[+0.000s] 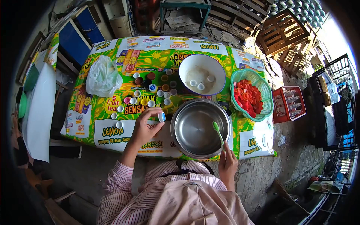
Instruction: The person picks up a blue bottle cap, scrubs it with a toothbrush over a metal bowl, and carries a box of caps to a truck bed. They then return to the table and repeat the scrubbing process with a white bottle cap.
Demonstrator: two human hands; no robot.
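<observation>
My left hand (147, 125) pinches a white bottle cap (162, 117) with a blue face, just left of the steel bowl (193, 127). In my right hand (228, 165) is a green toothbrush (218, 132), its head tilted up over the bowl's right side. The steel bowl shows a bare, shiny bottom. Several loose caps (151, 103), mostly white with a few darker ones, lie spread on the table beyond my left hand. Behind the steel bowl stands a white enamel basin (202, 64) with a blue rim and a few white caps inside.
A green plastic basket (270, 98) of red caps (247, 98) stands at right. A knotted white plastic bag (104, 77) lies at left on the printed tablecloth (150, 62). Beyond the table's right edge is a red crate (288, 104); wooden pallets (283, 32) stand farther back.
</observation>
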